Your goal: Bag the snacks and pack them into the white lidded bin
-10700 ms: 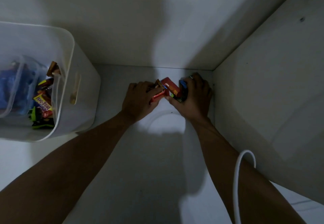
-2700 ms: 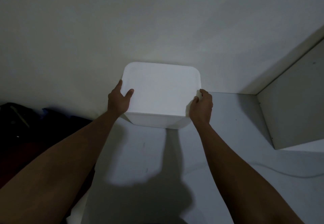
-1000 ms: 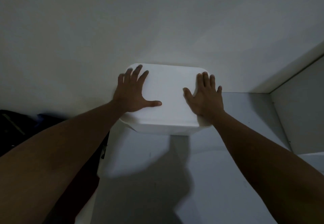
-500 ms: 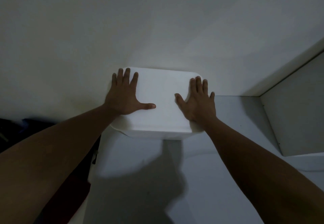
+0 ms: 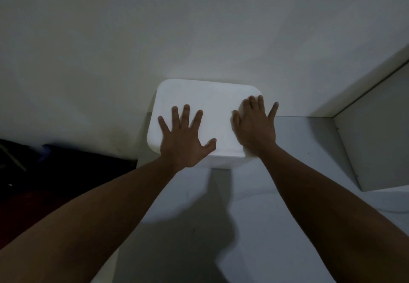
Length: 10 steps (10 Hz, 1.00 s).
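Note:
The white lidded bin (image 5: 205, 96) stands on a white shelf against the wall, its lid on and covering what is inside. My left hand (image 5: 184, 138) lies flat on the lid's near left part with fingers spread. My right hand (image 5: 254, 125) lies flat on the lid's right side, its little finger past the right edge. Neither hand holds anything. No snacks or bags are visible.
The white wall (image 5: 177, 28) rises right behind the bin. A white side panel (image 5: 376, 132) closes the shelf (image 5: 298, 183) on the right. Dark objects (image 5: 44, 172) lie lower down at the left, past the shelf's left edge.
Both hands stayed flat on the lid and slid a little to the right across it. Earlier the open bin showed snacks, then the lid went on.

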Available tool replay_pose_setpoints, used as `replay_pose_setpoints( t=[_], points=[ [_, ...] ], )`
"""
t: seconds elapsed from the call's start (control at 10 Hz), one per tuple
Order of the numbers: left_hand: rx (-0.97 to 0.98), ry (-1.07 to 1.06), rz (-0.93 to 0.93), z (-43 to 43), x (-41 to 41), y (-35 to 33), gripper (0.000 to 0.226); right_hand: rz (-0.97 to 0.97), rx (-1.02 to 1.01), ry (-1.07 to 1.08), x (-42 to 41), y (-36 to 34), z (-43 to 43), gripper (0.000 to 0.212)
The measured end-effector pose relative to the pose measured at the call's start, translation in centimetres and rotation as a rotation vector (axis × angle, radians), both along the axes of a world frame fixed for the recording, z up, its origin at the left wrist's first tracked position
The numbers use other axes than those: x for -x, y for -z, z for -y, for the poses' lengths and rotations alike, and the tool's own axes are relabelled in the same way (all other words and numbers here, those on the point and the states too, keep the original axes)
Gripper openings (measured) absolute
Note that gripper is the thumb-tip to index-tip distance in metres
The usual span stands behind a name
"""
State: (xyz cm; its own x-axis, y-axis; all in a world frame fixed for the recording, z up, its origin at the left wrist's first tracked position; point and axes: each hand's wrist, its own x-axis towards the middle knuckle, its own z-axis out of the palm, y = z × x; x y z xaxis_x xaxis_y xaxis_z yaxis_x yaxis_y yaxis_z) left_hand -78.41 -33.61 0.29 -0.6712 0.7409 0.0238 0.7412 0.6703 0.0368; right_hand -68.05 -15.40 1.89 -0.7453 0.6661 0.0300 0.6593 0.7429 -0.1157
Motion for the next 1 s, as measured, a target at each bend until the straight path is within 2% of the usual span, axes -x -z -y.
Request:
replay_pose_setpoints(
  t=[0.2, 0.5, 0.7, 0.8, 1.0],
  points=[
    [0.010, -0.009, 0.016, 0.0, 0.1, 0.1, 0.091, 0.020, 0.054, -0.045, -2.5, 1.3, 4.0, 0.066],
    [0.038, -0.020, 0.029, -0.2, 0.1, 0.2, 0.090, -0.061, 0.050, -0.042, -2.6, 0.9, 4.0, 0.058],
    [0.068, -0.019, 0.076, 0.2, -0.3, -1.0, 0.086, -0.121, 0.100, -0.119, -5.0, 0.0, 4.5, 0.038],
    [0.079, -0.027, 0.061, 0.3, -1.9, -1.7, 0.076, -0.142, 0.138, -0.127, -9.2, 0.6, 5.4, 0.038],
    [-0.025, -0.073, 0.108, 0.0, -8.7, -2.9, 0.065, -0.118, 0.292, -0.041, -17.7, 1.0, 4.7, 0.056]
  ],
)
